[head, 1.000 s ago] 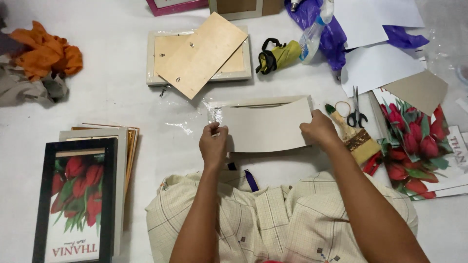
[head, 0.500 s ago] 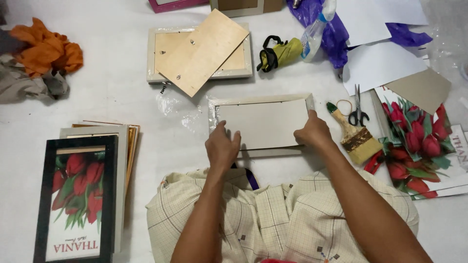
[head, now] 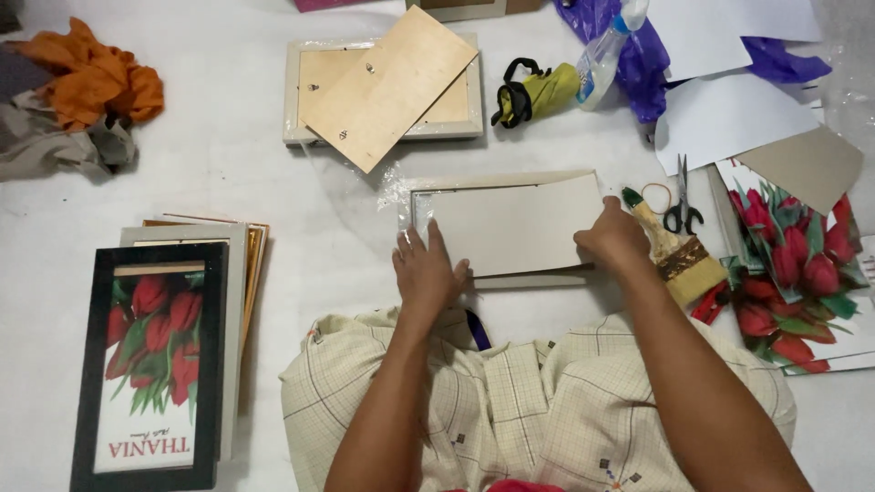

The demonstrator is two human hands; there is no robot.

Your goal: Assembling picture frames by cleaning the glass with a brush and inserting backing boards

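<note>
A pale picture frame point(head: 499, 180) lies face down on the white floor in front of me, still partly in clear plastic wrap. A grey card sheet point(head: 515, 226) rests in its back opening. My left hand point(head: 427, 270) lies flat, fingers spread, on the card's near left corner. My right hand point(head: 615, 241) grips the card's right edge with curled fingers. My checked shirt fills the bottom of the view.
Another frame point(head: 301, 100) with a loose plywood backing board point(head: 394, 87) lies beyond. A stack of frames with a tulip print point(head: 150, 364) sits left. Brush point(head: 676, 260), scissors point(head: 681, 202), tulip prints point(head: 788, 264), white sheets point(head: 720, 114), spray bottle point(head: 602, 55) and crumpled cloths point(head: 82, 91) surround.
The card, held slightly raised a second ago, now lies down in the frame. My left hand went from pinching its left edge to pressing flat on it.
</note>
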